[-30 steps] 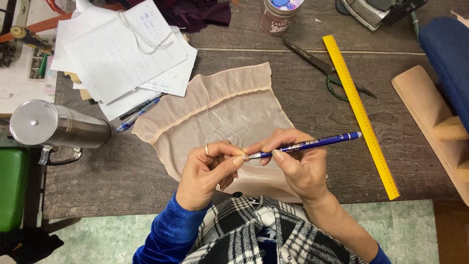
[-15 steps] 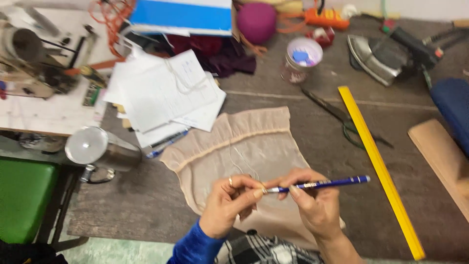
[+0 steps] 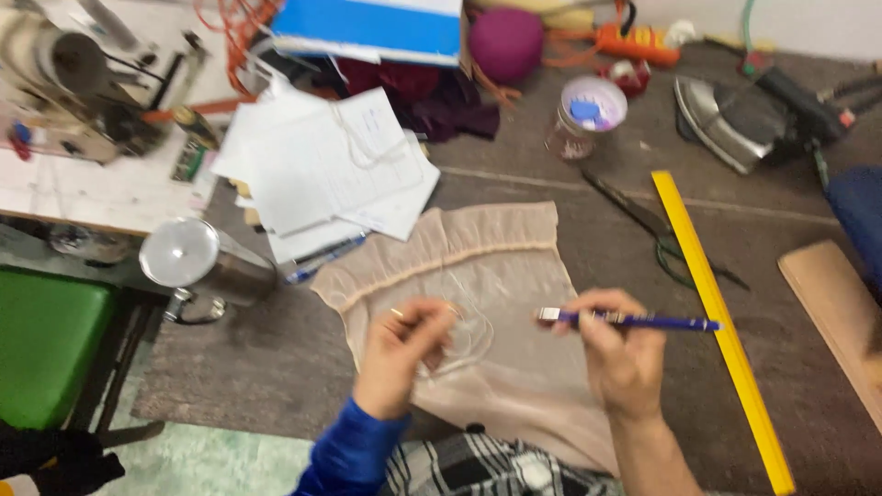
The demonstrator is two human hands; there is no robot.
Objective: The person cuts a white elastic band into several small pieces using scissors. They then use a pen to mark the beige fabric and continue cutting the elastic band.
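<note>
Head view: I log the bench from left to right.
Metal cylinder (image 3: 207, 264): left of the cloth, near the paper stack (image 3: 331, 174).
Left hand (image 3: 404, 354): fingers pinched together over the beige fabric (image 3: 487, 303); I cannot tell what they pinch.
Right hand (image 3: 620, 354): closed on a blue pencil (image 3: 634, 321), held level above the fabric's right edge.
Yellow ruler (image 3: 712, 303): just right of the pencil tip.
Scissors (image 3: 657, 230): far side, touching the ruler.

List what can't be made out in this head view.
- Left hand: what its fingertips pinch is blurred; perhaps thin thread over the beige fabric.
- Pen in the right hand: tip type too small.
- Scissors: handles partly behind the yellow ruler.
- Ruler's lower end: cut off by the frame edge.
</note>
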